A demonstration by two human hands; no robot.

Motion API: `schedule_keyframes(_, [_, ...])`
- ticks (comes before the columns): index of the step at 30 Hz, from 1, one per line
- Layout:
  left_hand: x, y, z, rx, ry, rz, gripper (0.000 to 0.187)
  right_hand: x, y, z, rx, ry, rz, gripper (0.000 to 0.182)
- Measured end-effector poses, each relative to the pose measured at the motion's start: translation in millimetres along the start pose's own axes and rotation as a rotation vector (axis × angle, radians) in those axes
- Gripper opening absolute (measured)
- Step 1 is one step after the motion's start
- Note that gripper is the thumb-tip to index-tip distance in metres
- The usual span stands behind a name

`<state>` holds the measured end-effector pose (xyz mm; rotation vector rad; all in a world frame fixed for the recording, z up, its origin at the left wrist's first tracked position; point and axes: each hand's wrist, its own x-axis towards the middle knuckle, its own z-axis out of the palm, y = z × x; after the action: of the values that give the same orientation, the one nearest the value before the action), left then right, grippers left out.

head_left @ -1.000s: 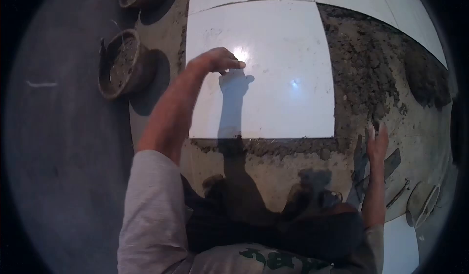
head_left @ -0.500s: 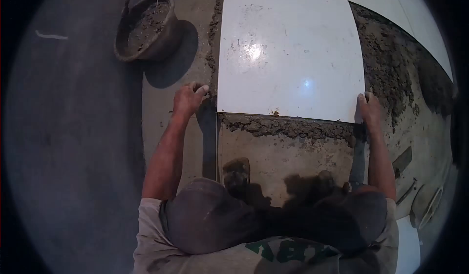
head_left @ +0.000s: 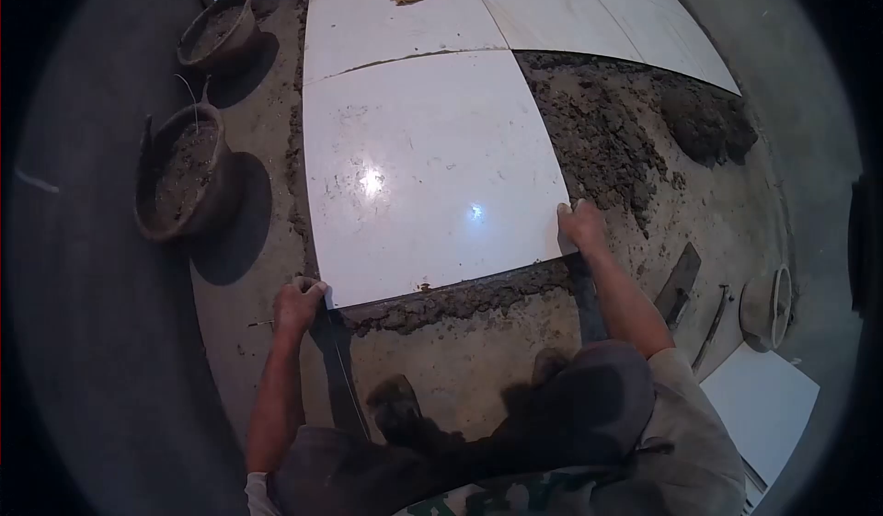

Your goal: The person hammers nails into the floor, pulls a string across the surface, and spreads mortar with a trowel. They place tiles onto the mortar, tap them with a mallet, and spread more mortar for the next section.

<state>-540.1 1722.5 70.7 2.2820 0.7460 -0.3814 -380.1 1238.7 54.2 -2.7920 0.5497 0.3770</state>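
Observation:
A large white floor tile (head_left: 432,166), smudged with grey, lies on mortar in front of me. My left hand (head_left: 296,304) is closed at its near left corner, thumb against the edge and the other fingertips partly hidden. On the right edge, close to the near corner, my right hand (head_left: 584,226) grips with the thumb on top. Rough grey mortar (head_left: 451,303) shows along the tile's near edge. A thin string (head_left: 348,369) runs from beside the left corner toward my legs.
Two buckets of mortar, a nearer bucket (head_left: 184,171) and a farther bucket (head_left: 221,33), stand left. A mortar bed (head_left: 598,120) lies right, with a dark mortar heap (head_left: 708,125) beyond. Nearer are a flat trowel-like tool (head_left: 681,281), another bucket (head_left: 768,306) and stacked tiles (head_left: 763,406).
My view has turned and shifted, showing more of the laid tiles and both left buckets. My left hand has moved back along the tile to its near left corner. The right hand stays at the right edge.

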Motion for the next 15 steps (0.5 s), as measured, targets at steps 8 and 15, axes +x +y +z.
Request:
schedule_keyframes(8, [8.1, -4.1, 11.6, 0.017, 0.043, -0.037, 0.037, -6.7, -3.4, -3.4, 0.041, -0.023, -0.001, 0.05])
schedule_keyframes(15, [14.5, -3.0, 17.0, 0.0, 0.029, -0.164, 0.041, 7.6, 11.1, 16.3, 0.155, 0.066, -0.054, 0.059])
